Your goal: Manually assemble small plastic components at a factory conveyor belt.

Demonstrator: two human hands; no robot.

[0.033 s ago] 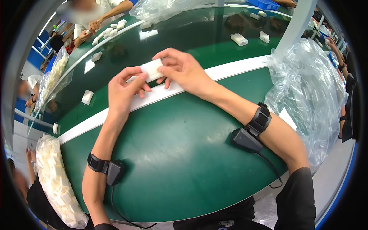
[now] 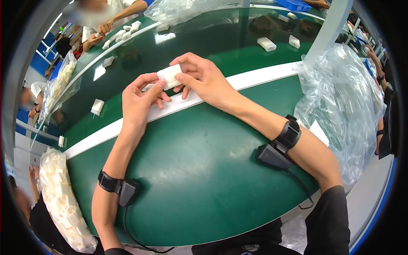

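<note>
A small white rectangular plastic piece [image 2: 170,75] is held up above the white edge strip, between my two hands. My left hand [image 2: 141,95] pinches its left end with thumb and forefinger, the other fingers curling loosely below. On its right end, my right hand [image 2: 199,76] grips with the thumb in front and fingers behind. Part of another whitish thing shows behind my left fingers; I cannot tell whether it is held or lying on the belt. To the left, a similar white piece [image 2: 97,107] lies on the green conveyor belt [image 2: 204,40].
A green worktop [image 2: 199,170] lies under my forearms, bordered by a white strip [image 2: 259,79]. A clear bag of white pieces [image 2: 63,199] stands at left, crumpled plastic bags [image 2: 344,110] at right. Several more pieces lie across the belt, near a co-worker's hands [image 2: 102,32].
My left hand and the white piece have shifted very slightly to the right. Both hands keep their grip.
</note>
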